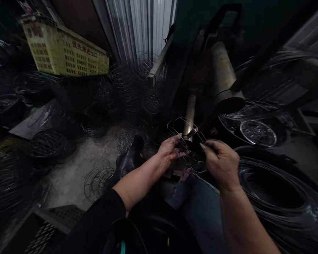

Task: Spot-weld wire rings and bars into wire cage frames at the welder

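Between my hands is a round wire frame made of thin metal rings and cross wires. My left hand grips its near left side, with the fingers bent around the wires. On the right side, my right hand pinches the frame's wire between thumb and forefinger. The frame surrounds or lies against the end of a shiny metal rod on the machine; which of these I cannot tell. Above and to the right of the rod is a thick metal cylinder. Dim light hides some of the wires near my fingers.
A yellow crate stands at the upper left. Wire frames lie on the floor and pile up behind it. A bowl of small metal pieces and a large wire coil sit at the right. A green crate is at lower left.
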{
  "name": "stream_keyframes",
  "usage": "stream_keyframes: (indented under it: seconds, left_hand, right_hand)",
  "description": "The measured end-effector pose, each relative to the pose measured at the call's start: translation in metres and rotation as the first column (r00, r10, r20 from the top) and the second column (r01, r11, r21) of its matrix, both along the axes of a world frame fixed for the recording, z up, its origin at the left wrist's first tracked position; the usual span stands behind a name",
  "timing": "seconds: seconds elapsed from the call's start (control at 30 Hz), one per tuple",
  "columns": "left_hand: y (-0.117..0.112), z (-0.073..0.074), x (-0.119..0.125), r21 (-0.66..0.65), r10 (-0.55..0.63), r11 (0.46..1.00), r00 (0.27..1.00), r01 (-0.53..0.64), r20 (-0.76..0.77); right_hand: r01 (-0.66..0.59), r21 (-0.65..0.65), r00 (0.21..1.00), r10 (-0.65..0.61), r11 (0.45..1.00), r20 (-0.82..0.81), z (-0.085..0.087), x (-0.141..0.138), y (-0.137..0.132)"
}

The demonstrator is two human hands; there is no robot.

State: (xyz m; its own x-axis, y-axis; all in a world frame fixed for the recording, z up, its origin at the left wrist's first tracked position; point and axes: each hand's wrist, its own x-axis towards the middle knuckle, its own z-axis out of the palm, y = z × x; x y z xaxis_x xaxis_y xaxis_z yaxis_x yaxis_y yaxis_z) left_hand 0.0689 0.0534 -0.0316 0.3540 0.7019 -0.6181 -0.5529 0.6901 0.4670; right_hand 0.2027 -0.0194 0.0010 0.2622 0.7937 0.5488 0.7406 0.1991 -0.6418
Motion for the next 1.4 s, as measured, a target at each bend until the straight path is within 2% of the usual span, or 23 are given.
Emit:
stream_keyframes:
  seconds: [0.13,0.2,0.23,0.27,0.3,0.33,0.37,0.4,0.43,0.47,0.5,0.57,0.7,0.8,0.87,1.0,1.17,1.27,1.4]
  left_hand:
    - [-0.003,-0.003,0.002,0.051,-0.091,0.995,0.996,0.090,0.018]
    - [-0.009,-0.009,-0.004,0.166,-0.120,0.977,0.988,0.135,-0.098]
    - [-0.012,-0.014,-0.008,0.283,-0.074,0.949,0.971,0.138,-0.226]
    - [-0.015,-0.020,-0.013,0.438,0.027,0.886,0.925,0.153,-0.378]
    - [-0.018,-0.028,-0.018,0.602,0.164,0.770,0.847,0.211,-0.506]
    - [-0.020,-0.035,-0.023,0.730,0.310,0.608,0.754,0.311,-0.579]
    - [-0.021,-0.043,-0.026,0.794,0.431,0.430,0.675,0.430,-0.599]
    - [-0.021,-0.051,-0.027,0.796,0.511,0.277,0.619,0.538,-0.596]
    - [-0.021,-0.057,-0.027,0.774,0.564,0.167,0.585,0.611,-0.583]
    - [-0.020,-0.062,-0.025,0.753,0.596,0.107,0.564,0.650,-0.572]
    - [-0.019,-0.066,-0.023,0.744,0.609,0.088,0.555,0.663,-0.567]
    - [-0.018,-0.066,-0.018,0.767,0.585,0.122,0.579,0.630,-0.568]
    - [-0.025,-0.049,-0.023,0.841,0.450,0.261,0.712,0.473,-0.540]
    - [-0.031,-0.037,-0.033,0.836,0.354,0.297,0.760,0.461,-0.545]
    - [-0.031,-0.032,-0.037,0.826,0.298,0.305,0.776,0.474,-0.556]
    - [-0.022,-0.031,-0.035,0.812,0.288,0.371,0.775,0.451,-0.562]
    - [-0.014,-0.035,-0.028,0.817,0.311,0.382,0.773,0.432,-0.554]
    - [-0.015,-0.037,-0.023,0.819,0.269,0.410,0.804,0.402,-0.530]
    - [-0.016,-0.038,-0.022,0.786,0.217,0.499,0.826,0.364,-0.520]
  right_hand:
    - [0.025,0.027,0.999,-0.026,0.999,0.038,0.007,-0.001,0.000]
    - [0.065,0.017,0.998,-0.065,0.998,0.016,0.006,0.003,-0.011]
    - [0.094,-0.002,0.996,-0.094,0.996,-0.010,0.002,0.006,-0.020]
    - [0.117,-0.029,0.992,-0.118,0.993,-0.040,-0.004,0.010,-0.030]
    - [0.133,-0.063,0.988,-0.137,0.989,-0.074,-0.013,0.014,-0.042]
    - [0.135,-0.095,0.984,-0.144,0.986,-0.107,-0.024,0.018,-0.053]
    - [0.123,-0.110,0.980,-0.138,0.986,-0.144,-0.035,0.021,-0.063]
    - [0.118,-0.113,0.973,-0.137,0.987,-0.183,-0.046,0.022,-0.071]
    - [0.120,-0.100,0.966,-0.139,0.988,-0.217,-0.054,0.022,-0.077]
    - [0.121,-0.082,0.961,-0.137,0.989,-0.241,-0.059,0.020,-0.080]
    - [0.120,-0.063,0.960,-0.132,0.991,-0.247,-0.061,0.018,-0.081]
    - [0.102,-0.033,0.970,-0.107,0.994,-0.219,-0.054,0.010,-0.077]
    - [0.068,-0.015,0.989,-0.069,0.998,-0.127,-0.020,-0.001,-0.056]
    - [0.045,-0.013,0.995,-0.046,0.999,-0.083,-0.005,-0.005,-0.039]
    - [0.033,-0.019,0.997,-0.034,0.999,-0.071,-0.002,-0.006,-0.030]
    - [0.035,-0.039,0.996,-0.038,0.999,-0.082,-0.003,-0.008,-0.016]
    - [0.061,-0.062,0.995,-0.066,0.996,-0.078,0.000,-0.009,-0.005]
    - [0.061,-0.090,0.994,-0.069,0.994,-0.088,0.004,-0.008,-0.011]
    - [0.111,-0.065,0.990,-0.116,0.992,-0.085,-0.001,-0.003,-0.043]
